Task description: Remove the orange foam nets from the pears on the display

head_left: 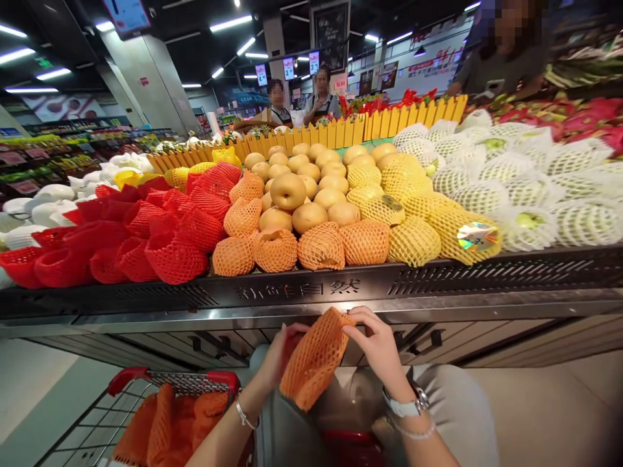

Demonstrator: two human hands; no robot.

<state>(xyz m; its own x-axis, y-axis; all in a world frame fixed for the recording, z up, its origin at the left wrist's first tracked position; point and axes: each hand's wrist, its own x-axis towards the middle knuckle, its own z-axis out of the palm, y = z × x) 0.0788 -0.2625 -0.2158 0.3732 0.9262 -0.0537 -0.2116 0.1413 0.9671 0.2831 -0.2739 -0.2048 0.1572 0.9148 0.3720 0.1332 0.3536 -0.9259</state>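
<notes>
Both my hands hold an orange foam net sleeve (315, 358) in front of the fruit stand. My left hand (281, 351) grips its left side with fingers curled round it. My right hand (376, 345) pinches its upper right edge; a white watch is on that wrist. Above, bare yellow-brown pears (288, 191) lie piled on the display, with netted ones in orange sleeves (321, 246) along the front row.
Red net sleeves (146, 227) fill the display's left, yellow ones (413, 241) and white ones (525, 188) the right. The black stand edge (302, 288) runs across. A red-handled cart (170, 415) with orange nets stands lower left. People stand behind the display.
</notes>
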